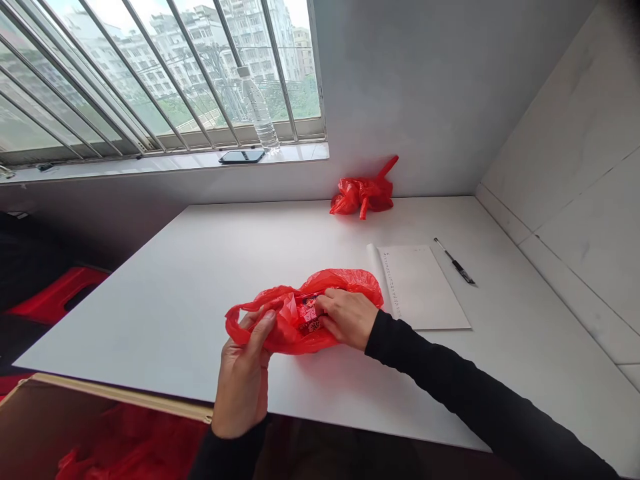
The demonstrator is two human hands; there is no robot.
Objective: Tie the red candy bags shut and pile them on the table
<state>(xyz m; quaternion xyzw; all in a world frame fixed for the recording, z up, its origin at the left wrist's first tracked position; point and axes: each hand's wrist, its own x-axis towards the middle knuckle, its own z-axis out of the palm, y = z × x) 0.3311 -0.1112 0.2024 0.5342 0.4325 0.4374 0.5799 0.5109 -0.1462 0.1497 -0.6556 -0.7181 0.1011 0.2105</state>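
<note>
A red plastic bag (345, 279) lies spread at its mouth over the front part of the white table. My left hand (245, 367) grips the bag's left side, the thumb pressed on the film against the fingers. Inside the opening sit small patterned pink, red and black packets (307, 310). My right hand (350, 317) reaches into the mouth from the right, its fingers bent and closed at these packets. Its fingertips are partly hidden, so I cannot make out exactly what they pinch.
An open notebook (425, 287) and a black pen (455, 262) lie right of the bag on the table (165, 293). A knotted red bag (363, 195) rests against the wall. A cardboard box (120, 400) holding red bags stands front left. On the sill are a bottle (260, 113) and phone (242, 157).
</note>
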